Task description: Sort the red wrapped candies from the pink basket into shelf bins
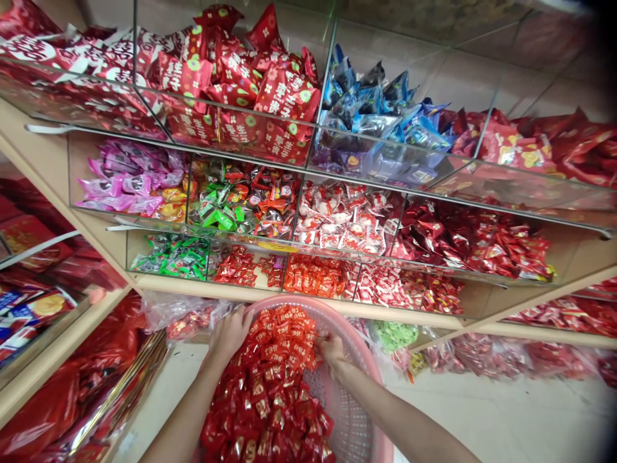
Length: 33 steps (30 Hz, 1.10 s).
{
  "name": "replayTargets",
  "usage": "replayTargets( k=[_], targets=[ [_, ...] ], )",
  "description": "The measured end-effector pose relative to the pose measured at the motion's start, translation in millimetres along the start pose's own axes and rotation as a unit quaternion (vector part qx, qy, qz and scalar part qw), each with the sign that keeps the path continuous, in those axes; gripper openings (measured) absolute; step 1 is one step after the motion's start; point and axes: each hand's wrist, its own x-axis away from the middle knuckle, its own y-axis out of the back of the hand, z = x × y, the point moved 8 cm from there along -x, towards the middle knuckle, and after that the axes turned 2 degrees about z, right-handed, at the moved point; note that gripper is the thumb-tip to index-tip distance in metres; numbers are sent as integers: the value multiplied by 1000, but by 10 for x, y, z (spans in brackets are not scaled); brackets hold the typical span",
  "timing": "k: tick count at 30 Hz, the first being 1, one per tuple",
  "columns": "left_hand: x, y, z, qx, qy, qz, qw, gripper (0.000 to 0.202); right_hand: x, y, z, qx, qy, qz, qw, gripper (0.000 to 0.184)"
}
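Observation:
A round pink plastic basket [354, 321] with perforated sides stands below the shelves, its far rim against the lowest one. Inside are orange-red wrapped candies [284, 337] towards the back and darker red wrapped candies [270, 405] towards the front. My left hand [231, 331] grips the basket's rim at the upper left. Within the basket, my right hand [331, 352] is at the right edge of the orange-red candies, its fingers curled against them. What those fingers hold, if anything, is hidden.
Clear-fronted shelf bins above hold red packets [284, 83], blue packets [385, 116], pink-purple candies [130, 177], green-wrapped candies [173, 256] and orange-red candies [313, 276]. Plastic bags of candy [506, 357] lie on the floor under the right shelf. Another shelf [58, 347] angles in at left.

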Motion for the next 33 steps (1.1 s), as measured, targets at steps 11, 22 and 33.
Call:
replayTargets(
  k=[11,22,33],
  targets=[
    [-3,-4,-1,15,3,7,1000,50,134,268,481,117,168,-53,977,11],
    [3,-1,9,3,8,4,1000,50,-709,302,1573,398,230,-134,878,21],
    [-17,-24,24,-6,0,-1,1000,48,-961,344,1396,316,175,-82,929,17]
  ],
)
